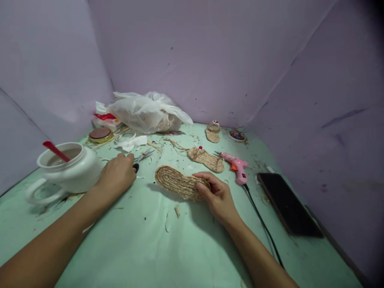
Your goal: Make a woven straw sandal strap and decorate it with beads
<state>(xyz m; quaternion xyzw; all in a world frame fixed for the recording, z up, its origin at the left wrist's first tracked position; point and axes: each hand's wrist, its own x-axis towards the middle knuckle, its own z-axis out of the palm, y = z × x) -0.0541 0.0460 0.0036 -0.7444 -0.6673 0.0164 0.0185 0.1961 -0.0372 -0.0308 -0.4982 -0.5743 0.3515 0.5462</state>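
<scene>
A small sole of coiled straw-coloured rope (177, 182) is tilted up above the green table, its heel end pinched between the thumb and fingers of my right hand (217, 196). My left hand (120, 172) rests beside the white pot with its fingers curled over the handles of a pair of scissors (145, 155). Part of a black handle shows at the fingers, and the blades point away to the right. Beyond the held sole lies a small rope slipper (207, 159) with a red bead. Farther back is another little rope slipper (213, 132).
A pink glue gun (237, 165) with a black cord lies right of centre, near a dark phone (289, 204). The white pot (79, 170) holds a red-handled tool. A white plastic bag (147, 112) sits against the back wall. Fibre scraps (177, 211) litter the table.
</scene>
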